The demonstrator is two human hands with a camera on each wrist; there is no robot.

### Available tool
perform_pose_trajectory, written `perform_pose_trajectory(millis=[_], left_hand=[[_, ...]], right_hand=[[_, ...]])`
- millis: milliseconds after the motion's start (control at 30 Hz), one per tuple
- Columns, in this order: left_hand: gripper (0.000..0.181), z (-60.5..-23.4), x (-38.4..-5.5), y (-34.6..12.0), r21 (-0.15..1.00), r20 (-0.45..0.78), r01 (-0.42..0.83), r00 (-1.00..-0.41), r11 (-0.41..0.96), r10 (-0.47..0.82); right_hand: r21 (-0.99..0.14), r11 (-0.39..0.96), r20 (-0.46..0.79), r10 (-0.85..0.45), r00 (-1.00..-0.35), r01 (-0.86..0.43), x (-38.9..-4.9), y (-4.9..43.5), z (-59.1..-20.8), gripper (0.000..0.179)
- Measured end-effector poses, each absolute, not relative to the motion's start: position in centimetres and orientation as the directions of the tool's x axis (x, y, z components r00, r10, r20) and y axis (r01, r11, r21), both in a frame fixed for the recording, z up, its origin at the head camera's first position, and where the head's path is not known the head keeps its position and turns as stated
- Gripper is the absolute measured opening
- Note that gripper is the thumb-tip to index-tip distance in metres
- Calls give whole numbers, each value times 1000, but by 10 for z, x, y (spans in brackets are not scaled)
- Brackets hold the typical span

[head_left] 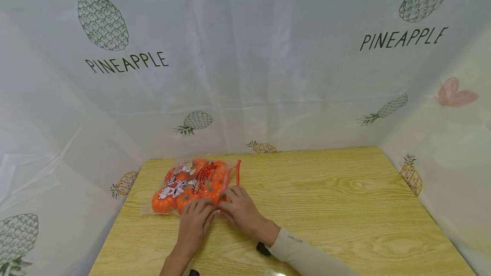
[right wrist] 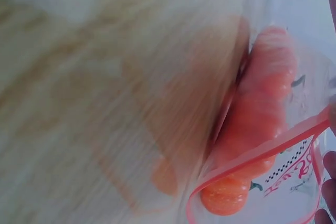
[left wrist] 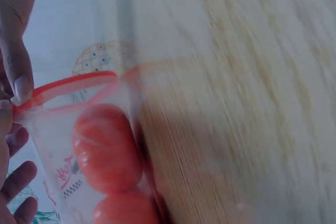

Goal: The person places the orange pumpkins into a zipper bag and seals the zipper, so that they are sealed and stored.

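A clear zip bag (head_left: 201, 180) with a red zip edge and "Toy Story" print lies at the table's back left. Several small orange pumpkins (head_left: 163, 202) with green stems fill it. At the bag's near right corner, my left hand (head_left: 194, 224) and right hand (head_left: 242, 211) meet. In the left wrist view, thumb and fingers pinch the end of the red zip strip (left wrist: 79, 81). My right fingers grip the same edge, partly cut off in the right wrist view, where the zip mouth (right wrist: 252, 157) bows apart around the nearest pumpkin (right wrist: 224, 198).
The wood-grain table (head_left: 326, 199) stretches to the right of the bag. White pineapple-print sheets (head_left: 264, 76) enclose it at the back and sides. A small black object (head_left: 263, 248) is beside my right wrist, another (head_left: 194, 272) by my left forearm.
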State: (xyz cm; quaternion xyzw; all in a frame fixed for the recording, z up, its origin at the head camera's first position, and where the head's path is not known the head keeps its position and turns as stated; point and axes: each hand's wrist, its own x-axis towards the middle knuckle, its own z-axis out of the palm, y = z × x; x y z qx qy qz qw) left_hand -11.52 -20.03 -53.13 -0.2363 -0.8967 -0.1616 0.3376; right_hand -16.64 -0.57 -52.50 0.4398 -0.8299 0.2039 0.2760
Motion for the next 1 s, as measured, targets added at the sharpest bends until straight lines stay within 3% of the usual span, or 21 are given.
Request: perform_pose_trajectory(millis=[100, 200, 633, 833, 1000], left_hand=[[8, -530, -114, -199, 235, 673, 533, -692, 813, 260], [10, -528, -114, -198, 299, 667, 524, -713, 797, 218], [7, -524, -113, -196, 179, 673, 529, -681, 830, 289], [5, -523, -113, -196, 221, 701, 545, -665, 809, 256], [5, -521, -114, -197, 282, 723, 556, -659, 782, 208]], right_hand=[[-92, 538, 639, -613, -464, -838, -168, -5, -523, 7], [-93, 543, 634, -614, -470, -835, -168, -5, -522, 7], [-67, 548, 636, -620, -459, -834, -165, -4, -517, 8], [-44, 546, 628, -636, -448, -837, -167, -3, -514, 6], [-67, 561, 620, -624, -475, -825, -175, 2, -515, 6]])
